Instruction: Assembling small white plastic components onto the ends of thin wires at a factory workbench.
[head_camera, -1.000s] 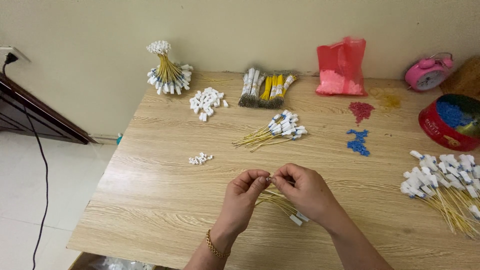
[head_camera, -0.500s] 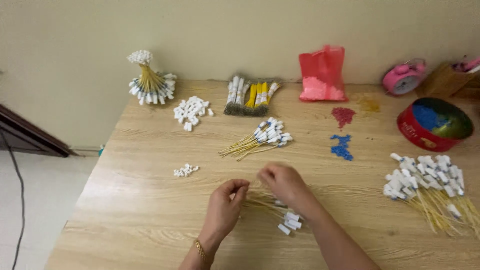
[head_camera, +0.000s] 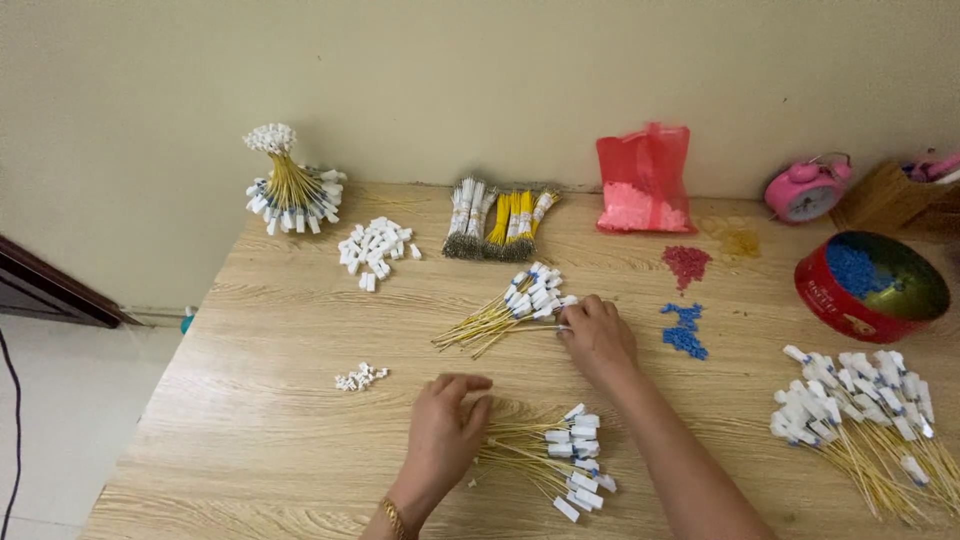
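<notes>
Reaching forward now, right hand (head_camera: 597, 337) touches the wire bundle (head_camera: 505, 311).

Looking like home piecework setup, not a factory: plain cream wall (head_camera: 500, 80), light wood-grain table (head_camera: 250, 330), pink twin-bell alarm clock (head_camera: 806, 188) & round red tin of blue beads (head_camera: 870, 286) sitting well beyond fingers, sorted bundles of yellow wires w/ white plastic connectors (head_camera: 520, 305) lying at fingertips.

Yellow wires (head_camera: 520, 445) with white tips, red tin (head_camera: 868, 287) of blue bits, seemingly pink clock (head_camera: 806, 189)
</notes>
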